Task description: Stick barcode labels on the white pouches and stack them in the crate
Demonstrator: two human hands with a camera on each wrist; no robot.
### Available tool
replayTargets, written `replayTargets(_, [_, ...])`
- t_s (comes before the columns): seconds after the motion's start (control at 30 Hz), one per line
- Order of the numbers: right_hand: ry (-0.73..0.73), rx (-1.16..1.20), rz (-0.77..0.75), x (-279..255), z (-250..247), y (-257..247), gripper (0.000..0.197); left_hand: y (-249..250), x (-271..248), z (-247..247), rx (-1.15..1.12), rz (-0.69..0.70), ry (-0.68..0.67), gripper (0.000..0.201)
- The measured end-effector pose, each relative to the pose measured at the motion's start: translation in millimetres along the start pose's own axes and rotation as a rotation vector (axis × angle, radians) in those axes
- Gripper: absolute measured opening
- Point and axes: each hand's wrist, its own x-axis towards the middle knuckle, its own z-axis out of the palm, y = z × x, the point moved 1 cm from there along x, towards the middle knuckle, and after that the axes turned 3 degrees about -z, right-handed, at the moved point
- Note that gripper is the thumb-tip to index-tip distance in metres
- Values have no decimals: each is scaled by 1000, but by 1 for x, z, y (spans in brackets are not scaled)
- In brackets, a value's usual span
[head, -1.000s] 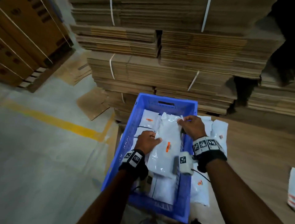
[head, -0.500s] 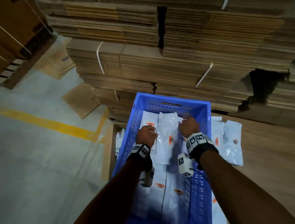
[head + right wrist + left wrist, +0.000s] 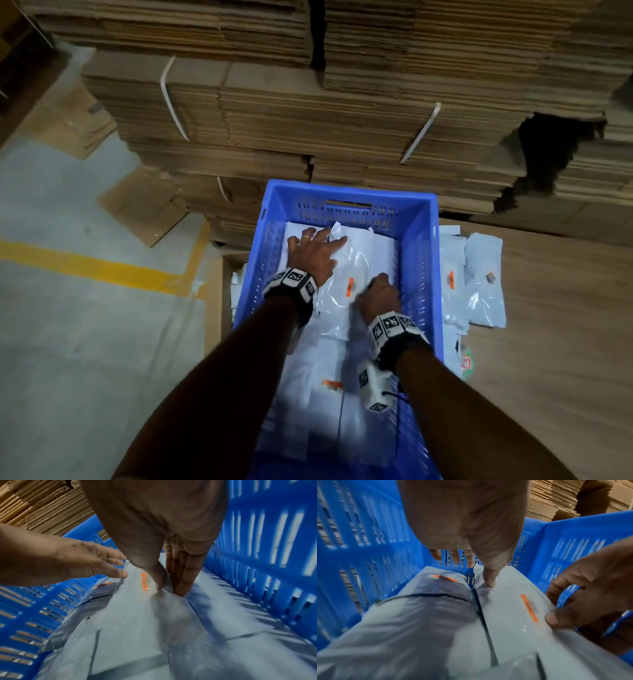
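Note:
The blue crate (image 3: 419,274) holds several white pouches lying flat. The top pouch (image 3: 346,308) lies at the crate's far end and carries an orange barcode label (image 3: 351,286), also seen as the label (image 3: 529,607) and the label (image 3: 144,580). My left hand (image 3: 318,246) lies flat with fingers spread on the far end of the pouches; its thumb (image 3: 489,580) presses the top pouch's corner. My right hand (image 3: 375,284) pinches the top pouch's right edge between thumb and fingers (image 3: 180,585), next to the label.
More white pouches (image 3: 479,281) lie on the brown cardboard surface right of the crate, and a few pouches (image 3: 238,287) stick out at its left. Strapped stacks of flattened cardboard (image 3: 342,120) stand just behind the crate. A yellow line (image 3: 85,267) marks the floor at left.
The pouch held above the crate has come down flat onto the stack. My left hand went from gripping it to lying open on it. My right hand slid back along its right edge.

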Motion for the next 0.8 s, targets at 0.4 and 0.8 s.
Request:
replayTargets(0.4, [65,125,-29,-21,-28,-8,41,-1,-20,-14,-82,-93,170,41])
replayTargets(0.8, [354,517,-333,-101,-132,48,17,88,-77,-91,-536,-216,405,15])
